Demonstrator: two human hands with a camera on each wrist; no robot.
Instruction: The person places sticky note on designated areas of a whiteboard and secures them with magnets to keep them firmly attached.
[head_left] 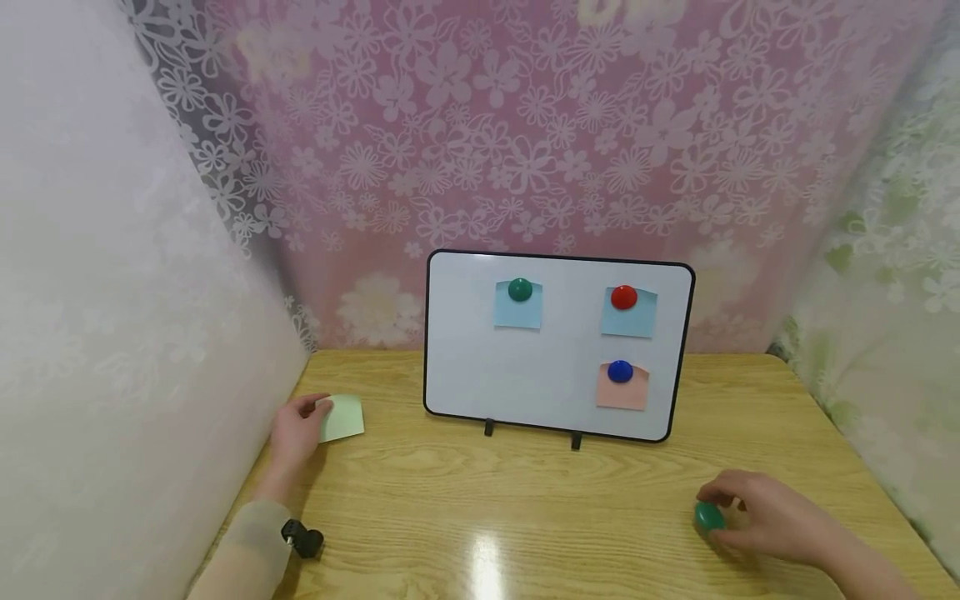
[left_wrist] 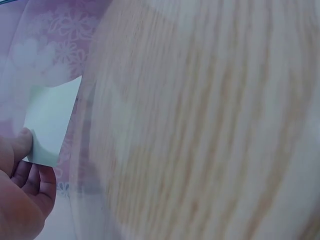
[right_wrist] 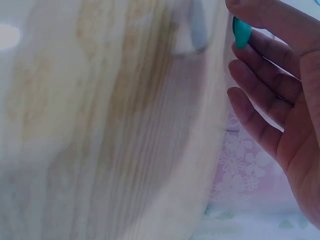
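At the left of the table, my left hand [head_left: 297, 428] pinches a pale green sticky note [head_left: 343, 418] by its edge. In the left wrist view the thumb lies on the face of the note [left_wrist: 52, 120], with the fingers behind it. On the right side my right hand [head_left: 772, 517] holds a round green magnet [head_left: 708, 517] between thumb and fingertips. The right wrist view shows the magnet [right_wrist: 242, 32] edge-on, the lower fingers spread loosely below it.
A whiteboard [head_left: 555, 375] stands on small black feet at the back. Blue notes hang under a green magnet [head_left: 520, 290] and a red magnet [head_left: 624, 297]; a pink note [head_left: 622, 393] hangs under a blue magnet [head_left: 620, 371]. Patterned curtains [head_left: 480, 150] surround the wooden table [head_left: 420, 500].
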